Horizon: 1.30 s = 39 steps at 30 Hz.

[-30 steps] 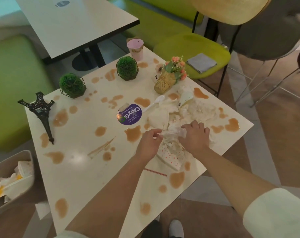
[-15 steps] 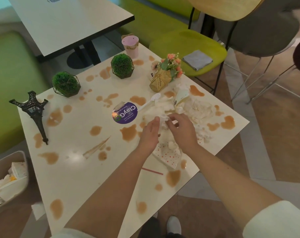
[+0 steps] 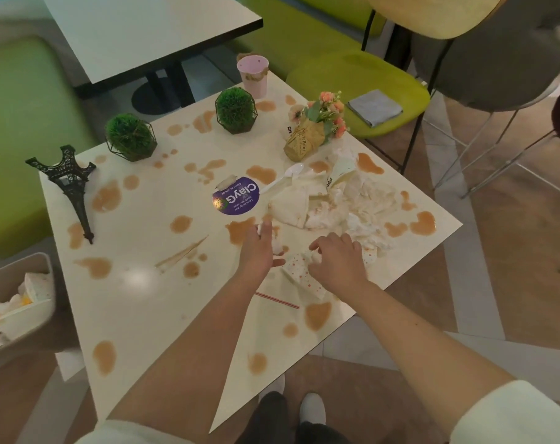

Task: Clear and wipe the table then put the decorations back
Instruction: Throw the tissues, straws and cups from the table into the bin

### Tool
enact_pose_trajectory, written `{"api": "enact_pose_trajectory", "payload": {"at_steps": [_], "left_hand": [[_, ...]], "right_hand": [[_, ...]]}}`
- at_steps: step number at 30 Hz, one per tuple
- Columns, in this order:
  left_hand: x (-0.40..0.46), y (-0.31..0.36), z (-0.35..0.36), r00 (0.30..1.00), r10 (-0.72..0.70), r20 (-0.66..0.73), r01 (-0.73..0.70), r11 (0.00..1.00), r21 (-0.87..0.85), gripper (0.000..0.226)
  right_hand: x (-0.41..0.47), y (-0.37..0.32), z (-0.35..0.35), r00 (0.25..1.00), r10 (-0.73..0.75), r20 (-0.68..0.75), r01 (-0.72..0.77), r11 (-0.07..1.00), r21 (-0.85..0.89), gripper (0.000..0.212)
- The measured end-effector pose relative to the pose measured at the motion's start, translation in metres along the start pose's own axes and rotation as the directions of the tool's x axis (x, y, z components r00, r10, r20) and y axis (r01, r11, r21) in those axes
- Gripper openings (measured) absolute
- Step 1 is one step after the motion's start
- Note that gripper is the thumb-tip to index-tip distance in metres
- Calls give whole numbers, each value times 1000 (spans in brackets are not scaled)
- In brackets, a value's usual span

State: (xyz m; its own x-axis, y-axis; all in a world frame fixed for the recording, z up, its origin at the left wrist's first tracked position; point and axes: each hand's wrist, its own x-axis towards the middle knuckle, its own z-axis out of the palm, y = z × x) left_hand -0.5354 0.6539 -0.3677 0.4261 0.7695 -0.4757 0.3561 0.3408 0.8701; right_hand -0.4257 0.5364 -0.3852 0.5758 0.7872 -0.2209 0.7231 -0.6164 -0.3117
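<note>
The white table (image 3: 144, 315) is spotted with brown spills. A heap of crumpled napkins (image 3: 345, 206), a tipped paper cup (image 3: 341, 173) and a white plastic spoon (image 3: 283, 179) lie at its right side. My left hand (image 3: 261, 248) holds a bit of white napkin at the heap's near edge. My right hand (image 3: 336, 262) curls its fingers on a dotted paper (image 3: 299, 274) beside it. The decorations stand further back: an Eiffel tower model (image 3: 70, 187), two green plant balls (image 3: 129, 137) (image 3: 236, 110), a pink cup (image 3: 253, 75) and a small bouquet (image 3: 317, 129).
A bin (image 3: 19, 277) with paper waste stands on the floor at the left. A grey cloth (image 3: 374, 107) lies on the green chair behind the table. A purple round sticker (image 3: 236, 195), a striped straw (image 3: 277, 299) and a thin wooden stick (image 3: 181, 254) lie on the table.
Both hands have drawn back from the middle of the napkin heap toward me. The right hand now rests on the dotted paper and the left has shifted left.
</note>
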Motion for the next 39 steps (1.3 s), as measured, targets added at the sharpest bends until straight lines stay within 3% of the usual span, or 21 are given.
{"api": "enact_pose_trajectory", "payload": {"at_steps": [3, 5, 11, 13, 18, 21, 26, 28, 36, 39], "left_hand": [[-6, -6, -14, 999, -21, -25, 20, 999, -33, 41], [-9, -9, -25, 998, 13, -57, -14, 1000, -13, 26], [-10, -25, -74, 973, 40, -228, -29, 998, 55, 24], [-15, -27, -97, 958, 44, -284, -35, 999, 35, 27], [-27, -30, -170, 911, 19, -411, -13, 1000, 17, 37], [-27, -39, -220, 887, -33, -461, 25, 999, -24, 22], [-29, -57, -305, 844, -153, -514, 82, 984, -158, 46], [-37, -58, -340, 826, -152, -544, 57, 981, -187, 39], [-37, -97, -457, 674, -178, -717, 97, 983, -153, 41], [-30, -107, -489, 598, -184, -780, 186, 979, -88, 41]], "right_hand": [[-4, 3, 11, 999, -23, -41, 17, 988, -155, 30], [-4, -1, 14, 996, -9, -85, -3, 989, -145, 31], [-3, -54, 8, 990, 103, -99, -68, 949, 307, 19], [0, -83, 8, 992, 96, -82, -61, 933, 355, 11], [5, -163, 17, 998, -35, -44, 51, 882, 468, 10], [6, -213, 31, 993, -116, -33, 117, 846, 519, 16], [7, -292, 59, 973, -230, 8, 187, 812, 553, 27], [9, -329, 75, 961, -276, 27, 215, 802, 557, 28], [19, -431, 116, 936, -345, 63, 268, 819, 507, 24], [27, -461, 130, 926, -368, 91, 274, 817, 507, 24]]}}
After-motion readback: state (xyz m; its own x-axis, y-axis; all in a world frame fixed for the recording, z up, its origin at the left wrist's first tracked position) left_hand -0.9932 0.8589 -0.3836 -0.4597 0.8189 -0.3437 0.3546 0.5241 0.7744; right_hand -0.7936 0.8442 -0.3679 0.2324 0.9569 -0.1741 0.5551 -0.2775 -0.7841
